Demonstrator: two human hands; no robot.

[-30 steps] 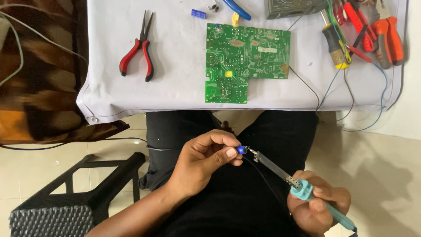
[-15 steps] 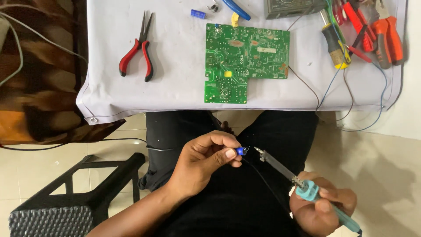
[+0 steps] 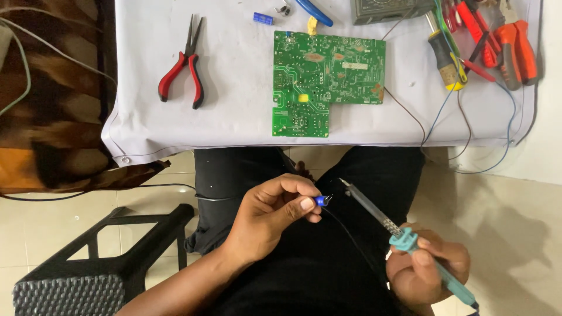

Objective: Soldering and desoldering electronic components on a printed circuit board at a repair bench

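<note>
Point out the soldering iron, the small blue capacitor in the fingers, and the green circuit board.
soldering iron (image 3: 374,212), head view, on its metal shaft.
small blue capacitor (image 3: 319,201), head view, on its blue body beyond the left fingers.
green circuit board (image 3: 328,76), head view, on the middle of its face.

The soldering iron (image 3: 404,243) has a dull grey metal shaft and a smooth teal plastic handle, and the small blue component (image 3: 319,201) looks like glossy plastic with thin bare metal legs. The green circuit board (image 3: 325,80) has a slightly shiny lacquered face and lies on a matt, pale grey cloth (image 3: 234,117). The pliers (image 3: 185,64) pair dark metal jaws with smooth red plastic grips, and the black stool (image 3: 88,275) is matt plastic with a rough, dimpled top.
</note>
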